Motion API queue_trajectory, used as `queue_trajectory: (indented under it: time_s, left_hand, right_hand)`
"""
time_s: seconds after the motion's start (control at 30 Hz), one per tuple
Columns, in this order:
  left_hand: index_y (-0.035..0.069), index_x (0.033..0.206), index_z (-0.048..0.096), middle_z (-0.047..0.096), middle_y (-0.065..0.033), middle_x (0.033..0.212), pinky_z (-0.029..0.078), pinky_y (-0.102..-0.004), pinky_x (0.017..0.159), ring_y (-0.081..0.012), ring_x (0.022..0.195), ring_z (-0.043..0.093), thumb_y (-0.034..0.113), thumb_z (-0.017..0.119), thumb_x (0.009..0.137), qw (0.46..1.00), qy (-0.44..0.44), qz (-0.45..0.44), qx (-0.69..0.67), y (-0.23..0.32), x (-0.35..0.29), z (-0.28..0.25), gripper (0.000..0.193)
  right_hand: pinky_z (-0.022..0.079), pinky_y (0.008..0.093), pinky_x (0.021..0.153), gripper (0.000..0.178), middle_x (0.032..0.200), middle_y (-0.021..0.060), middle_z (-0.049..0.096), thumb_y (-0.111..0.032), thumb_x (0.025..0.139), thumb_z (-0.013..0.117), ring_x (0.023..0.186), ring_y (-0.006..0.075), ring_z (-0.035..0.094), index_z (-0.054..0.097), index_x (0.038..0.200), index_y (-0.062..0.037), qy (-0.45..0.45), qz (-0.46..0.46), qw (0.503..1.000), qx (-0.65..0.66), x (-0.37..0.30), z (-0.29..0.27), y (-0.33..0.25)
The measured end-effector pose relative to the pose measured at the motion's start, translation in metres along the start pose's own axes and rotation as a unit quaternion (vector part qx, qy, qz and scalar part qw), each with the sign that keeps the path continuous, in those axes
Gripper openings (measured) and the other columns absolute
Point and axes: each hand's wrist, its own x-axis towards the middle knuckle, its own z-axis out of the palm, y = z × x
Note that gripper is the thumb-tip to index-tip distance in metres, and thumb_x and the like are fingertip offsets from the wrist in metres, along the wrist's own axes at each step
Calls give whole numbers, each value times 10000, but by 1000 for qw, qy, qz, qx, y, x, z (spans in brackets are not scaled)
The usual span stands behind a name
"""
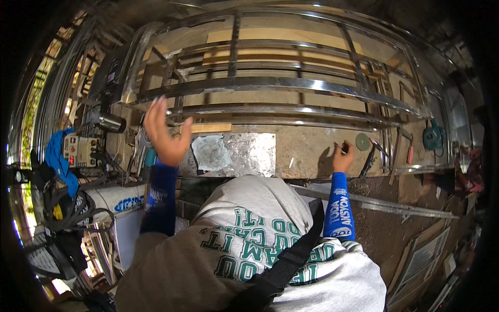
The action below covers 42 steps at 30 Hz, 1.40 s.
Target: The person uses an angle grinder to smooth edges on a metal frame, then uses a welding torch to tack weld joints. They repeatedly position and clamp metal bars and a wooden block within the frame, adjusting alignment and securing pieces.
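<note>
Here, small dark object (345, 147) between right hand (342, 160) fingers, beside grinding disc (362, 141).

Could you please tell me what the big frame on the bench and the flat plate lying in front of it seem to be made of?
The frame looks like polished stainless steel or similar bright metal: its bars mirror the light. The flat plate looks like duller sheet metal, grey and mottled, with a crumpled cloth or paper lying on it.

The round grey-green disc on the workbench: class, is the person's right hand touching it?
Apart. The head view shows a strip of bare workbench between the right hand and the disc.
</note>
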Motion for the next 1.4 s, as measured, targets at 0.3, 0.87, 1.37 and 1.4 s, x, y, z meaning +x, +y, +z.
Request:
queue_trajectory:
  time_s: [0.3,0.87,1.37,1.4]
  left_hand:
    - [129,878,627,614,-33,795,449,-379,682,-245,757,616,634,681,849,973,-173,112,105,-12,72,54,509]
    - [133,819,630,675,-55,721,496,-423,605,-299,710,677,602,679,883,983,-107,124,81,-56,184,100,476]
    - [93,812,690,718,-177,806,526,-532,733,-415,823,693,628,632,899,975,-222,16,24,-68,270,122,545]
    - [94,821,696,721,-181,819,527,-532,743,-416,837,694,635,629,897,972,-235,6,17,-67,275,122,551]
  right_hand:
    - [564,393,760,352,958,125,675,-243,938,690,837,239,661,643,1145,37,-140,334,896,256,18,124,-64]
    - [595,407,665,288,853,99,605,-295,998,680,685,232,626,553,993,-36,-78,322,834,441,37,117,-115]
    - [546,414,950,678,1134,272,706,-382,741,890,1071,406,678,639,1168,80,-479,100,872,0,-167,289,-198]
    - [545,422,955,731,1156,284,694,-404,727,897,1095,415,668,617,1199,79,-475,110,873,-36,-166,300,-210]
